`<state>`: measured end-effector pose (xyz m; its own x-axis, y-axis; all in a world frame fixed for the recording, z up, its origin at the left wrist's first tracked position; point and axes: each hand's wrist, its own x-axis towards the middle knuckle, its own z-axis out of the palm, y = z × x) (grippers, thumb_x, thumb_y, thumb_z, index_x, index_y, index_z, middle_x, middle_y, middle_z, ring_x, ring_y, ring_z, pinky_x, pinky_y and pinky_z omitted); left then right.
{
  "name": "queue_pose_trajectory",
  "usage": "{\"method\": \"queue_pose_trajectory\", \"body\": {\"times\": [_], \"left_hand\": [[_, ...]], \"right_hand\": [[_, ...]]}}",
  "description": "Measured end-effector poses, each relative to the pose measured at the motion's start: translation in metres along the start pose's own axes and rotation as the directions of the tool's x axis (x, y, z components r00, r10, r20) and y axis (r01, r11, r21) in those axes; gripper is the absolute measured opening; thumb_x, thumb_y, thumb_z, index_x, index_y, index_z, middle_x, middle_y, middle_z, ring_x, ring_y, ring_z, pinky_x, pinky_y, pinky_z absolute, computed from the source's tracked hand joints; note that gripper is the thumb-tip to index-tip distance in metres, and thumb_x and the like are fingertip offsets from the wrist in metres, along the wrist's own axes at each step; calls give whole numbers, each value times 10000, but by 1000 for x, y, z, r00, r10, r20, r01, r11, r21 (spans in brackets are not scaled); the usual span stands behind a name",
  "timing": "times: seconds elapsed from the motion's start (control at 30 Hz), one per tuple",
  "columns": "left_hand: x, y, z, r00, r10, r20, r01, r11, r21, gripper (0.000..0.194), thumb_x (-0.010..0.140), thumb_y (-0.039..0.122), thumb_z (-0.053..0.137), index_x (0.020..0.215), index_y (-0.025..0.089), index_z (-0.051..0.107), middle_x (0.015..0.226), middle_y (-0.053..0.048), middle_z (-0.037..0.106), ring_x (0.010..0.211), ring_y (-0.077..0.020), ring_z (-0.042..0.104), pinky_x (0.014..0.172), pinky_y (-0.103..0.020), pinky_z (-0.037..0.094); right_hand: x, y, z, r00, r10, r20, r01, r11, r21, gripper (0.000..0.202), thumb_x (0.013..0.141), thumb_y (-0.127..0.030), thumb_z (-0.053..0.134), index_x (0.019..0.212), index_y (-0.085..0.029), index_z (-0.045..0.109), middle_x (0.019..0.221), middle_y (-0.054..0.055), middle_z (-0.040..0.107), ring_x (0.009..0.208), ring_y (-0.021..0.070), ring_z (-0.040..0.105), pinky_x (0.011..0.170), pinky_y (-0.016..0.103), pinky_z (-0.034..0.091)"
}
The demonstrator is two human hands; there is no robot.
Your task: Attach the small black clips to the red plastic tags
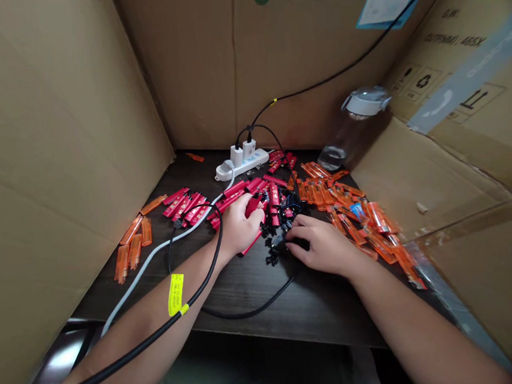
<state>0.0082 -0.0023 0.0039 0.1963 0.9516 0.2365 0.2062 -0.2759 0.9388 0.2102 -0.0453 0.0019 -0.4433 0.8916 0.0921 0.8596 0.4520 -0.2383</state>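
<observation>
My left hand (240, 224) is closed around a red lighter-like case (252, 205), partly hidden by the fingers. Beneath and behind that hand lie several more red cases (275, 195), some with gold print. My right hand (317, 243) reaches into a heap of small black plastic parts (272, 255), its fingers curled together at the heap's right side. Whatever those fingertips pinch is too small and hidden to make out. Just right of it spreads a pile of orange translucent lighter-like bodies (323, 192).
A white power strip (259, 157) with two plugged-in chargers stands at the back. A clear bottle (335, 149) leans near the right cardboard wall (459, 156). A black cable (253, 315) and a grey cord (141, 268) cross the dark table. More orange bodies (134, 250) lie at left.
</observation>
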Motion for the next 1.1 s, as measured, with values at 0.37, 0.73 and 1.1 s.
{"method": "queue_pose_trajectory", "body": {"times": [0.37, 0.73, 1.1], "left_hand": [[-4, -2, 4, 996, 92, -13, -88, 976, 198, 198, 807, 184, 525, 651, 198, 403, 595, 23, 464, 564, -122, 422, 571, -262, 312], [-6, 0, 7, 996, 75, 39, -81, 980, 183, 149, 796, 167, 527, 665, 199, 463, 624, 11, 513, 596, -140, 465, 599, -258, 327], [-7, -4, 8, 994, 96, 54, -107, 963, 249, 186, 818, 209, 517, 664, 205, 413, 581, 33, 432, 539, -125, 402, 539, -254, 265]], "right_hand": [[4, -12, 6, 974, 222, 38, -209, 956, -207, 194, 852, -373, 544, 814, -225, 664, 888, 38, 636, 744, 183, 619, 562, 278, 345], [6, -14, 6, 966, 242, 94, -228, 963, -143, 159, 883, -276, 498, 827, -200, 626, 949, 61, 629, 777, 189, 640, 600, 279, 398], [6, -14, 8, 976, 198, 95, -181, 970, -162, 247, 914, -297, 487, 1072, -246, 670, 980, 62, 634, 849, 212, 641, 645, 290, 426]]}}
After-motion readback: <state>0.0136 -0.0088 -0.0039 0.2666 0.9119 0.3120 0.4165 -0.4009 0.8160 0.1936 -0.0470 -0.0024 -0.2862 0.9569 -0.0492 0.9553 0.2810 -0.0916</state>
